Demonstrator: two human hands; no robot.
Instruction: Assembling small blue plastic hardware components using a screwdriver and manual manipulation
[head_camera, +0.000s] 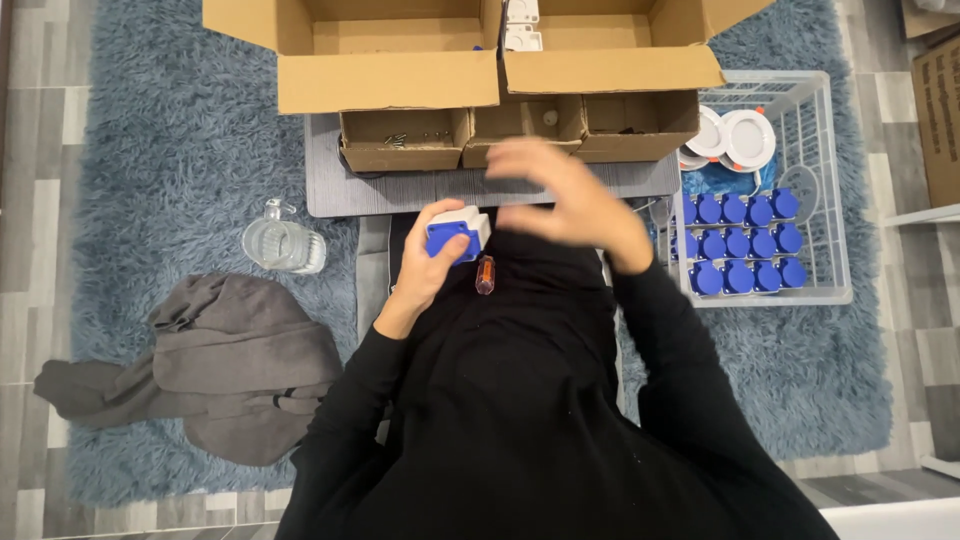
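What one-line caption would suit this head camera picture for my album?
Left hand grips a blue-and-white socket while the blurred right hand hovers before small cardboard boxes.

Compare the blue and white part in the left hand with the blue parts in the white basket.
The held part, gripped in the left hand, is lifted over the lap; the basket parts lie in the white basket on the rug. The held part is single and shows a white body behind its blue face; the basket parts stand in three neat rows showing only blue tops. The blue colour matches; whether they are the same kind cannot be told.
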